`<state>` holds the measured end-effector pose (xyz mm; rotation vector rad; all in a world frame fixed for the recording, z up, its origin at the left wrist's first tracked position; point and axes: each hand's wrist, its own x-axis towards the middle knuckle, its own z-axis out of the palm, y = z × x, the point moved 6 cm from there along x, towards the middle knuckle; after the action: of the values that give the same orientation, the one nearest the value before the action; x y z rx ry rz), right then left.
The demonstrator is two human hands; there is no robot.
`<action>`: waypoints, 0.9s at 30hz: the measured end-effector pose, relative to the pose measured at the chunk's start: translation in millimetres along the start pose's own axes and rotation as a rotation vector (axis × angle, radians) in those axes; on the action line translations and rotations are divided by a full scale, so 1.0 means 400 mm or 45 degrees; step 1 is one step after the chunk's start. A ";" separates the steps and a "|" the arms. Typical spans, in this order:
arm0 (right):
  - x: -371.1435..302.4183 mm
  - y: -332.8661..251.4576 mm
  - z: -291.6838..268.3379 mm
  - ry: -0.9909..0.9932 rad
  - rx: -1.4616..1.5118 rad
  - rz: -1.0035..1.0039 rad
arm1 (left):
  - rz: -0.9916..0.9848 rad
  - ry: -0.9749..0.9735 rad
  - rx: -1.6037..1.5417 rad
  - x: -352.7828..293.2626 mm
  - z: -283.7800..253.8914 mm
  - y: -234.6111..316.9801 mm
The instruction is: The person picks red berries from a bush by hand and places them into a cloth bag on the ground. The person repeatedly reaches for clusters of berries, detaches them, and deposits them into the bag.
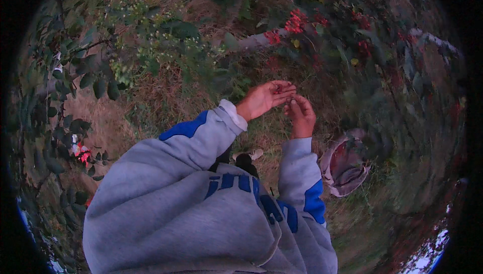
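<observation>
In front of my chest both hands are raised and meet at the fingertips. My left hand [262,99] is half curled, palm turned up, with a few small dark red berries [278,89] lying against its fingers. My right hand [302,117] is closed in a pinch right at the left fingertips; what it pinches is too small to make out. Ahead, bright red berry clusters [296,21] hang among green leaves, beyond the reach of both hands at this moment.
An open cloth sack [347,168] with something reddish inside stands on the grass to the right. A pale branch [254,41] crosses ahead. Leafy twigs [98,85] crowd the left side, and a yellow-green flowering plant [146,37] grows ahead left. My shoe [255,154] shows below.
</observation>
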<state>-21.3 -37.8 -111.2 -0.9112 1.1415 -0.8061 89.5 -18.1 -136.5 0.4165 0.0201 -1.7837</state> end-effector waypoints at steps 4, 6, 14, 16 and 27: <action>-0.051 -0.065 -0.013 0.070 -0.382 -0.357 | -0.035 -0.119 -0.077 -0.019 0.055 -0.048; -0.086 -0.093 -0.020 0.117 -0.555 -0.521 | -0.042 -0.085 0.062 -0.025 0.071 -0.086; -0.207 -0.101 -0.161 0.134 -0.368 -0.464 | -0.118 -0.176 0.184 -0.096 0.179 -0.229; -0.245 -0.096 -0.199 0.097 -0.151 -0.431 | -0.142 -0.239 0.191 -0.115 0.208 -0.263; -0.402 -0.089 -0.346 0.095 0.635 -0.116 | -0.233 -0.235 0.395 -0.201 0.292 -0.410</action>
<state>-195.3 65.5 -38.1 -0.5209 0.9048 -1.1438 -81.0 72.2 -38.1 0.4812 -0.3626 -2.0075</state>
